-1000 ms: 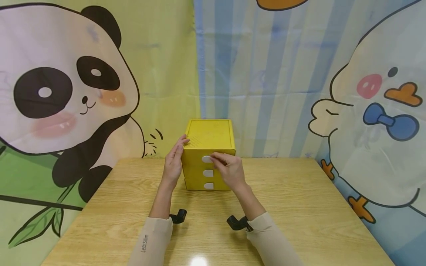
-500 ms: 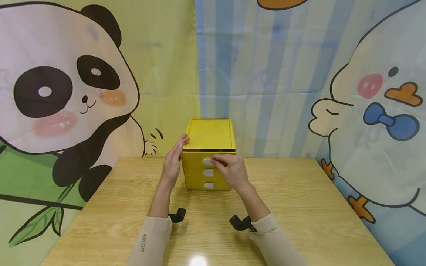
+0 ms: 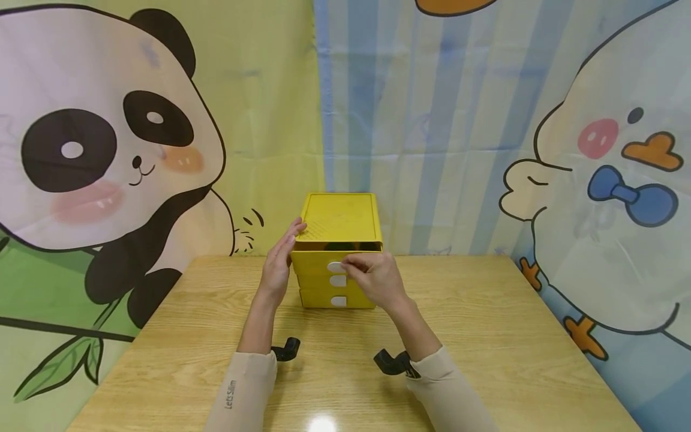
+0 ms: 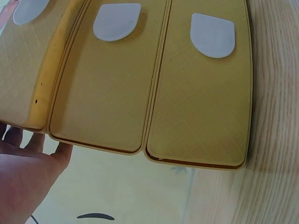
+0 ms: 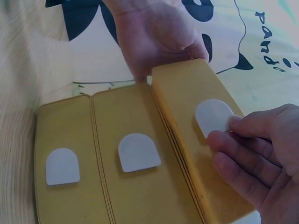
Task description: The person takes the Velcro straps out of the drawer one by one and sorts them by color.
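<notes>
A yellow drawer box [image 3: 339, 217] with three stacked drawers stands on the table. Its top drawer [image 3: 310, 263] juts out a little, and a dark gap shows above its front. My right hand [image 3: 378, 279] pinches the white handle [image 5: 213, 116] of that drawer between thumb and fingers. My left hand [image 3: 278, 267] rests against the box's left side with fairly straight fingers, the fingertips at the top edge. The middle drawer [image 4: 103, 84] and bottom drawer [image 4: 201, 102] sit flush, each with a white handle. What lies inside the top drawer is mostly hidden; something dark green shows in the gap.
The wooden table [image 3: 464, 336] spreads to both sides and in front of the box. Behind it hangs a cloth backdrop [image 3: 270, 120] with a panda and a white bird. A black wrist mount [image 3: 286, 349] shows under each forearm.
The top drawer has slid out from flush toward me, opening a dark gap under the box's top. My right hand has drawn back with its handle; my left hand stays at the side.
</notes>
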Demonstrator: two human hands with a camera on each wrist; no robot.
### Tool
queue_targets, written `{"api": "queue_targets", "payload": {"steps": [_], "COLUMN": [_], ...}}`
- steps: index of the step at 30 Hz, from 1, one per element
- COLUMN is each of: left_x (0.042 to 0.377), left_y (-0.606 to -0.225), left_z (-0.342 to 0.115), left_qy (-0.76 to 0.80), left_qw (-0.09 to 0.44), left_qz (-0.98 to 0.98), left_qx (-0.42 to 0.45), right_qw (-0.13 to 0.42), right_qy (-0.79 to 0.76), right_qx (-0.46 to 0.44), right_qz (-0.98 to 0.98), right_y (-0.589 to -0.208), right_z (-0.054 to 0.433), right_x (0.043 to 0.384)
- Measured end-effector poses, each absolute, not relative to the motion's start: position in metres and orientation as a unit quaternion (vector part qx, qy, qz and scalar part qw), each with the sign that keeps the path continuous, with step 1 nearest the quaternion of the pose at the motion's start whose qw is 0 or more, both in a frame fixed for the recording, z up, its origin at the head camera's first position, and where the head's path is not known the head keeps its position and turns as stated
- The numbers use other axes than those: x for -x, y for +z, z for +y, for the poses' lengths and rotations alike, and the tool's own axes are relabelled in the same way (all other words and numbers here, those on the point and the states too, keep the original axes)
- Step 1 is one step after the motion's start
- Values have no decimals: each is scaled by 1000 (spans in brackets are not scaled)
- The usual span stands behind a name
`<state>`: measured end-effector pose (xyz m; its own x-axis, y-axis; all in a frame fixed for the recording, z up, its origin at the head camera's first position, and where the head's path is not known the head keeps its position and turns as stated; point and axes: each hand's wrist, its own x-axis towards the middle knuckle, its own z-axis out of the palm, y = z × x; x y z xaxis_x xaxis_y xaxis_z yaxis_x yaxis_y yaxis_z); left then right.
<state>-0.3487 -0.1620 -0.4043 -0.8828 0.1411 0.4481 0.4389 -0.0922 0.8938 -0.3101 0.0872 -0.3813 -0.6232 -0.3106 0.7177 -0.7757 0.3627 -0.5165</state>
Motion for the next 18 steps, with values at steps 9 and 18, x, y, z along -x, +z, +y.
{"api": "queue_targets", "payload": {"steps": [9,18], "left_x": [349,349], "left_y": [-404,-406], "left_z": [-161,-161], "left_qy": [-709,-708], "left_qw": [105,114], "left_qz": [-661,-664], "left_qx": [221,213], "right_qw": [240,223], "right_qy": [428,367], "right_qx": [-350,-348], "right_qz": [-798,-833], "right_y": [-373,-362], "right_z": [89,88], "right_x": [300,287]}}
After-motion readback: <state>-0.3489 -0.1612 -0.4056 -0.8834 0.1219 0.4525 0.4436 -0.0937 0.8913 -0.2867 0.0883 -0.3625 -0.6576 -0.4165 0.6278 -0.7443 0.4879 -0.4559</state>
